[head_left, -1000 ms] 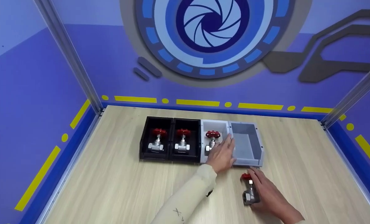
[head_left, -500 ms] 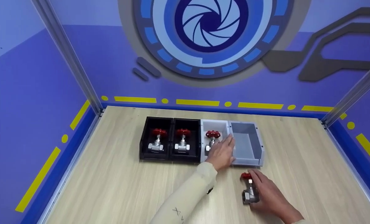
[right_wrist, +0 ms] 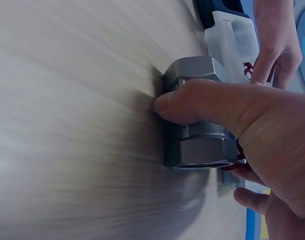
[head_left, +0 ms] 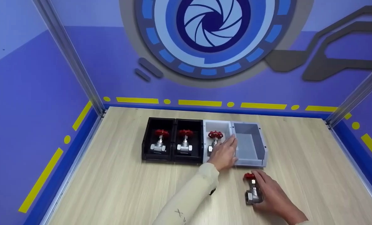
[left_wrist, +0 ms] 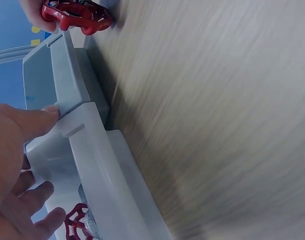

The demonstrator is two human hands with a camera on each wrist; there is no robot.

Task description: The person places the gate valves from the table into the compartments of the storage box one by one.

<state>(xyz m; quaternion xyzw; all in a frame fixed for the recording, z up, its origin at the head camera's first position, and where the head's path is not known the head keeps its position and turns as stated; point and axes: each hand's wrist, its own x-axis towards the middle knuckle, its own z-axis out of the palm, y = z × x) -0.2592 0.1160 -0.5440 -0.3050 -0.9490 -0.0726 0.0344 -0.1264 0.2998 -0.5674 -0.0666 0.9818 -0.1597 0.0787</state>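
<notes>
My right hand grips a metal valve with a red handwheel, in front of the grey bin. In the right wrist view the thumb lies across the valve's hex-ended body, close over the table. My left hand rests on the white bin, along the wall it shares with the grey bin. In the left wrist view its thumb touches the corner where these bins meet, and its loosely bent fingers reach over the white bin. Another red-wheeled valve stands in that bin, partly hidden by this hand.
Two black bins continue the row to the left, each holding an upright valve with a red handwheel. The grey bin has a bare floor. Blue panels with metal posts border the wooden table at the back and sides.
Both hands keep nearly the same places. The right hand and its valve have shifted only slightly, and the whole view has moved a little.
</notes>
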